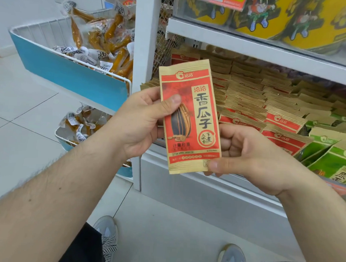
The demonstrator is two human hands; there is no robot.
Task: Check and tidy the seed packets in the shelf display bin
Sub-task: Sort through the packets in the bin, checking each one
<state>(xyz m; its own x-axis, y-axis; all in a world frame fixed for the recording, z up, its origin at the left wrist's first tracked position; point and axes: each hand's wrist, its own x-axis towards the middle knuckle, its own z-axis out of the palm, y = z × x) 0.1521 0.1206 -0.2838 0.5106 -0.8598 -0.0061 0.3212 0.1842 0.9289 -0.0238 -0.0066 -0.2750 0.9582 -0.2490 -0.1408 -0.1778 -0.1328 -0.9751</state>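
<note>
I hold one red seed packet (pixel 190 115) upright in front of the shelf, its printed face turned to me. My left hand (pixel 141 120) grasps it on the left edge, with the thumb pressed on the front over the picture of the seed and the other fingers hidden behind the packet. My right hand (pixel 251 155) grasps the lower right corner: the thumb lies on the front near the bottom edge, and the fingers are curled behind it.

Beyond both hands, behind the packet, is the shelf display bin (pixel 186 168) with its white front wall just under my right hand. Inside it stand rows of red packets (pixel 245 106), tightly one behind another, and further to the right of my right hand are green packets (pixel 328 156), leaning a little.

To the left of my left hand, a wire basket with a blue front panel (pixel 68 72) carries orange snack sticks in clear wrappers. Above the bin, on the next shelf, I see yellow tubs (pixel 301 19).
</note>
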